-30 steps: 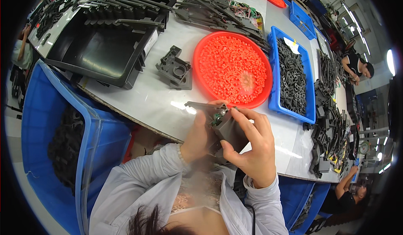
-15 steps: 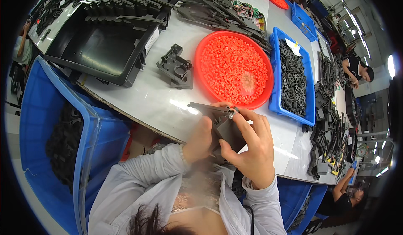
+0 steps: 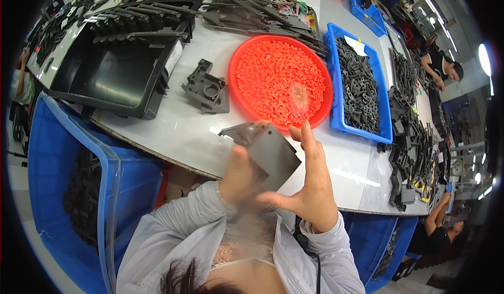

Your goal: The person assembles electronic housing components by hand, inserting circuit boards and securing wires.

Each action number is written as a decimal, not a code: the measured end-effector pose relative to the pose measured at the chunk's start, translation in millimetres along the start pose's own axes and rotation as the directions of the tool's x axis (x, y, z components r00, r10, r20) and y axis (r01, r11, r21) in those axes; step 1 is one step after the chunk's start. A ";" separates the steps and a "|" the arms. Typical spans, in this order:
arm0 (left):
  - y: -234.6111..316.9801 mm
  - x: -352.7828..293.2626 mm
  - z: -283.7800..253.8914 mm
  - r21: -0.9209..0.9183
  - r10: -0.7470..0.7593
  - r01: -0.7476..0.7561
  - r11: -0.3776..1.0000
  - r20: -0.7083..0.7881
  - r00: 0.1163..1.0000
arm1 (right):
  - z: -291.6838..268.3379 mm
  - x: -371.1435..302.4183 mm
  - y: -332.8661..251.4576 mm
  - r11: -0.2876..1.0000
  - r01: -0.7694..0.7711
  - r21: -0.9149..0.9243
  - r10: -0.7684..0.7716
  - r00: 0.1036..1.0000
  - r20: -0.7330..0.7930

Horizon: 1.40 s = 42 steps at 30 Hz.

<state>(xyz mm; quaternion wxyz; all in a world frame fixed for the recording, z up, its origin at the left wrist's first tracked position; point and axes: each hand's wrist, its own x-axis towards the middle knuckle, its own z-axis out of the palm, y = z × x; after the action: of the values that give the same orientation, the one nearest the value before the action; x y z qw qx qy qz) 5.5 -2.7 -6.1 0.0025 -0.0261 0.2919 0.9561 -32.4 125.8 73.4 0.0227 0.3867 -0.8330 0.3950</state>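
In front of my chest, my left hand (image 3: 237,176) grips a dark grey moulded plastic housing (image 3: 273,157). One broad flat face of the housing is turned up, and a thin arm juts from its far left side. My right hand (image 3: 314,186) is beside it with thumb and fingers spread wide. The thumb tip lies close to the housing's near edge; whether it touches I cannot tell. Beyond my hands, a round red tray (image 3: 234,97) holds many small red plastic pieces. Left of that tray, another dark grey moulded part (image 3: 206,86) with a round opening lies on the white table (image 3: 176,131).
A black bin (image 3: 105,84) with long dark parts along its far side stands left. Right of the red tray is a blue crate (image 3: 386,118) of small dark parts. Dark strips with wires (image 3: 257,13) are heaped behind. A big blue bin (image 3: 113,189) adjoins the table's left edge.
The housing has been turned so its broad flat face shows. My right fingers have come off it and spread apart. The whole view has shifted slightly.
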 end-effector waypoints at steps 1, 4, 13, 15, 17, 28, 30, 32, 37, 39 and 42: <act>0.8 0.9 -0.1 0.004 -0.014 0.014 1.000 0.011 1.000 | 0.0 -5.2 1.3 0.999 0.001 0.034 0.000 1.000 -0.015; -2.8 3.6 -2.3 0.001 0.080 -0.080 0.997 -0.031 0.996 | 7.1 -16.0 8.7 0.999 -0.043 -0.002 0.043 0.999 -0.003; 1.7 2.2 -4.6 -0.017 0.013 -0.014 1.000 -0.073 0.997 | 3.1 -11.9 9.9 0.999 -0.014 0.031 0.016 0.998 -0.059; 1.4 3.3 -4.2 -0.036 0.010 -0.012 0.999 -0.055 0.998 | 2.1 -11.6 12.6 0.999 0.018 0.045 -0.015 0.998 -0.060; 2.7 2.9 -2.2 -0.016 0.021 -0.022 1.000 -0.061 0.998 | 2.2 -12.2 11.9 0.999 -0.005 0.048 0.008 0.997 -0.071; 11.7 1.1 13.4 0.058 -0.018 0.019 0.998 -0.031 0.999 | 2.2 -10.4 14.4 0.999 -0.009 0.054 0.014 0.996 -0.088; 11.7 3.7 19.2 0.162 -0.013 0.050 0.986 -0.224 0.974 | 2.2 -8.7 16.9 0.999 0.009 0.047 -0.005 0.995 -0.099; 10.8 4.6 19.2 0.153 -0.001 0.039 0.987 -0.242 0.970 | 3.2 -9.7 17.7 0.999 0.007 0.048 -0.002 0.995 -0.101; 9.8 4.6 1.5 0.050 -0.009 0.015 0.999 -0.103 0.995 | 1.4 -7.8 15.2 1.000 0.012 0.018 -0.010 0.996 -0.084; 10.3 4.2 -2.9 0.002 -0.001 0.001 1.000 -0.003 1.000 | 4.4 -7.1 14.8 1.000 0.016 0.006 -0.015 0.994 -0.105; 9.4 4.2 -1.9 0.024 0.023 -0.023 0.999 0.021 1.000 | 5.1 -7.0 12.9 1.000 0.017 0.014 -0.015 0.994 -0.111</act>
<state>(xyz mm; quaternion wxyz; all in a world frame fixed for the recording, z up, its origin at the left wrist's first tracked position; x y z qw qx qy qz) 1.3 -11.6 -2.6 -0.0051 -0.0130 0.3036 0.9527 -34.7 131.7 59.2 0.0693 0.3708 -0.8245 0.4218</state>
